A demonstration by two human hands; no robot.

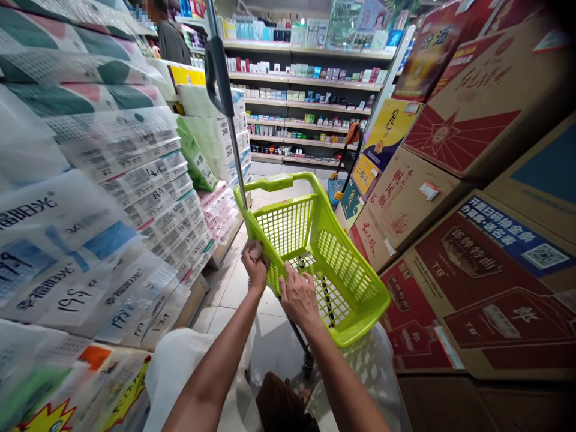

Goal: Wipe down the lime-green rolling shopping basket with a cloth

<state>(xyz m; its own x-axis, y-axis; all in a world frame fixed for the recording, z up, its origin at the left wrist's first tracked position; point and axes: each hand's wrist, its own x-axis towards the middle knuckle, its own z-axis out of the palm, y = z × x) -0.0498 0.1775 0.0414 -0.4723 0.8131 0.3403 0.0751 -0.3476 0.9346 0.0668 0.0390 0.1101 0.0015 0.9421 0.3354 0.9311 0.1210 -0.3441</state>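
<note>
A bright green plastic shopping basket [364, 294] with grid walls sits on a wheeled metal frame in front of me, its inside showing only the grid floor. My left hand [254, 267] is closed round a crumpled greyish-brown cloth [257, 249], pressed against the basket's left outer side. On the near left rim rests my right hand [300, 295], its fingers stretched apart and holding nothing. A tall pole with a dark grey handle [219, 78] rises from the basket's far left corner.
Stacked packs of paper [135, 174] line the left side. Cardboard cartons [450, 252] are piled on the right. Shelves of small boxes and bottles [306, 96] stand at the back. A folding trolley [348, 156] is beside the cartons, and a person [173, 42] is at the far left.
</note>
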